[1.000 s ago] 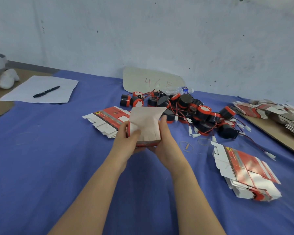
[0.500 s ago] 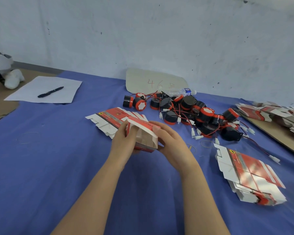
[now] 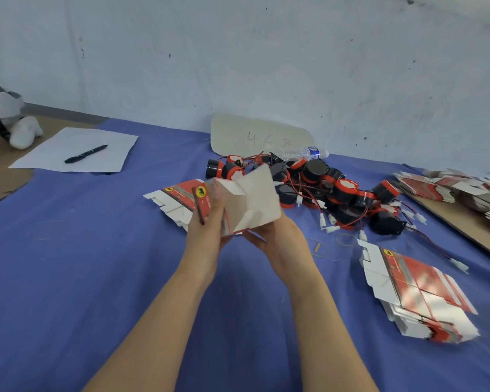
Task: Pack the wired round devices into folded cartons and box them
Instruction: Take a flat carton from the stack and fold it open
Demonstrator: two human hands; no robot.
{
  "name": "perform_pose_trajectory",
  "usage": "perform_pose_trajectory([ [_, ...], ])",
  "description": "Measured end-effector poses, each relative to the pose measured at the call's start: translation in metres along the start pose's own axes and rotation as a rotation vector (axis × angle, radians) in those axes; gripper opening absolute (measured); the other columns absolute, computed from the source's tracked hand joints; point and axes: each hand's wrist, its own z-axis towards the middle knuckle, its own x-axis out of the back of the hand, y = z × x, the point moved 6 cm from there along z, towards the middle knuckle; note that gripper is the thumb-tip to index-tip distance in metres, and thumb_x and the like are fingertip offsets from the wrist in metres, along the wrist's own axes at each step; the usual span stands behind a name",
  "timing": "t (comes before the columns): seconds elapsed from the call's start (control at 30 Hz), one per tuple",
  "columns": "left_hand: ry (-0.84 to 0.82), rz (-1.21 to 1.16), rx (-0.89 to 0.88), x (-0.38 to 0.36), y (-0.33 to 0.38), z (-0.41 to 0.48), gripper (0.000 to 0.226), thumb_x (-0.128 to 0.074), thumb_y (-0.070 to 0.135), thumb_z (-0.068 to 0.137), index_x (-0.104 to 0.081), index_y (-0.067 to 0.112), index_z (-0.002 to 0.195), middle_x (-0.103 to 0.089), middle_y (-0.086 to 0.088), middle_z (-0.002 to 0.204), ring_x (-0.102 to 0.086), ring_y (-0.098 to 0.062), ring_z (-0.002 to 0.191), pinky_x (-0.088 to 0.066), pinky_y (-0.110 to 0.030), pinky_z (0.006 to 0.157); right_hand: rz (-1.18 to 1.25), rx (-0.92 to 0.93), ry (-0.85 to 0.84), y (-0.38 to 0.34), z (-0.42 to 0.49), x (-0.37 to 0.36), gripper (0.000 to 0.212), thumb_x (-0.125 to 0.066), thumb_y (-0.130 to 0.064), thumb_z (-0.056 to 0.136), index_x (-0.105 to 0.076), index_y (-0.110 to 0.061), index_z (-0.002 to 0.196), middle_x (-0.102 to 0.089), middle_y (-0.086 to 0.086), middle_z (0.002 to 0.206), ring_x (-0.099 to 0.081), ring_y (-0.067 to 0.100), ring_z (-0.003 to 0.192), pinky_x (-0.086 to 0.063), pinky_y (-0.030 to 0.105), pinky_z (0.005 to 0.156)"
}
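Both hands hold one red-and-white carton (image 3: 249,203) up above the blue cloth at the table's middle. Its plain inner flaps face me and stand partly unfolded. My left hand (image 3: 207,224) grips its left printed side. My right hand (image 3: 277,239) holds it from below and the right. Behind the carton lies a pile of black-and-red round devices (image 3: 331,193) with red wires and white plugs. Flat cartons lie in a stack to the left (image 3: 173,198) and in another stack at the right front (image 3: 413,292).
More flat cartons (image 3: 458,190) are piled on a brown board at the far right. A water bottle (image 3: 303,154) and a cardboard sign (image 3: 255,137) lie by the wall. A white sheet (image 3: 54,154) with a black pen (image 3: 85,154) lies far left. Rubber bands (image 3: 320,247) lie on the cloth.
The carton has been turned and raised between both hands. Its flaps now stand open toward me, where half a second ago it lay low with its red top showing.
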Motion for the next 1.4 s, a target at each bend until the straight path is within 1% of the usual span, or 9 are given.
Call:
perform_pose_trajectory([
  [0.2, -0.035, 0.205, -0.164, -0.005, 0.001, -0.004, 0.061, -0.049, 0.069, 0.074, -0.048, 0.041, 0.128, -0.067, 0.019, 0.109, -0.066, -0.002, 0.099, -0.058, -0.025, 0.071, -0.134, -0.014, -0.115, -0.004, -0.009, -0.023, 0.044, -0.032, -0.051, 0.100, -0.060, -0.029, 0.126, -0.066, -0.008, 0.121, -0.061, 0.002, 0.109, -0.052, 0.024, 0.091],
  [0.37, 0.091, 0.272, -0.129, 0.003, -0.007, 0.005, 0.062, -0.029, 0.063, 0.091, -0.028, 0.037, 0.147, -0.036, 0.016, 0.149, -0.042, 0.003, 0.120, -0.036, -0.013, 0.089, -0.283, -0.008, -0.222, 0.005, -0.022, -0.049, 0.056, -0.025, -0.049, 0.100, -0.021, -0.029, 0.152, -0.022, -0.013, 0.156, -0.019, 0.000, 0.142, -0.016, 0.023, 0.117],
  [0.63, 0.037, 0.317, -0.155, -0.001, -0.001, 0.000, 0.071, -0.029, 0.072, 0.075, -0.033, 0.044, 0.139, -0.042, 0.020, 0.131, -0.048, 0.003, 0.110, -0.036, -0.012, 0.084, -0.237, 0.086, -0.139, -0.001, -0.016, -0.035, 0.045, -0.035, -0.050, 0.098, -0.055, -0.029, 0.132, -0.058, -0.011, 0.130, -0.053, 0.002, 0.120, -0.040, 0.030, 0.107],
  [0.7, 0.017, 0.346, -0.157, -0.002, -0.001, -0.001, 0.074, -0.028, 0.072, 0.076, -0.032, 0.041, 0.143, -0.042, 0.019, 0.132, -0.046, 0.000, 0.114, -0.034, -0.010, 0.082, -0.348, 0.182, -0.049, -0.010, -0.014, -0.027, 0.041, -0.040, -0.048, 0.098, -0.069, -0.020, 0.093, -0.067, -0.008, 0.088, -0.060, 0.008, 0.080, -0.049, 0.028, 0.078],
  [0.77, 0.033, 0.327, -0.134, -0.001, 0.003, -0.002, 0.063, -0.029, 0.071, 0.082, -0.039, 0.042, 0.137, -0.045, 0.021, 0.128, -0.050, 0.003, 0.107, -0.038, -0.009, 0.081, -0.447, 0.264, 0.172, -0.016, -0.013, -0.010, 0.050, -0.046, -0.042, 0.098, -0.041, -0.013, 0.057, -0.038, -0.005, 0.056, -0.032, 0.011, 0.055, -0.029, 0.028, 0.053],
  [0.87, -0.067, 0.047, 0.024, -0.001, 0.001, 0.003, 0.057, -0.038, 0.068, 0.086, -0.058, 0.031, 0.123, -0.065, 0.007, 0.120, -0.065, -0.011, 0.104, -0.056, -0.033, 0.082, -0.095, 0.169, 0.328, -0.015, -0.008, 0.021, 0.041, -0.051, -0.031, 0.098, -0.050, -0.007, 0.065, -0.047, 0.005, 0.062, -0.042, 0.015, 0.058, -0.037, 0.028, 0.054],
  [0.97, -0.259, -0.247, 0.230, -0.012, -0.004, -0.003, 0.051, -0.046, 0.061, 0.084, -0.066, 0.025, 0.115, -0.069, -0.003, 0.117, -0.068, -0.016, 0.098, -0.057, -0.033, 0.066, 0.310, 0.016, 0.206, -0.006, -0.006, 0.017, 0.021, -0.054, -0.021, 0.097, -0.065, -0.008, 0.086, -0.070, -0.001, 0.074, -0.064, 0.008, 0.065, -0.052, 0.022, 0.056],
  [1.17, -0.361, -0.399, 0.305, -0.021, -0.010, -0.007, 0.055, -0.046, 0.059, 0.081, -0.072, 0.019, 0.107, -0.069, -0.008, 0.111, -0.066, -0.020, 0.093, -0.056, -0.031, 0.069, -0.226, -0.027, 0.166, 0.009, -0.002, -0.003, 0.028, -0.048, -0.029, 0.099, -0.059, -0.007, 0.085, -0.056, 0.004, 0.067, -0.047, 0.014, 0.058, -0.041, 0.026, 0.055],
  [1.4, -0.342, -0.183, 0.295, -0.021, -0.017, -0.006, 0.056, -0.032, 0.063, 0.093, -0.063, 0.025, 0.121, -0.070, 0.000, 0.114, -0.069, -0.013, 0.094, -0.056, -0.028, 0.066, -0.469, 0.229, 0.559, -0.013, -0.013, 0.028, 0.010, -0.056, -0.016, 0.093, -0.054, -0.013, 0.084, -0.058, -0.002, 0.080, -0.051, 0.010, 0.069, -0.039, 0.013, 0.053],
])
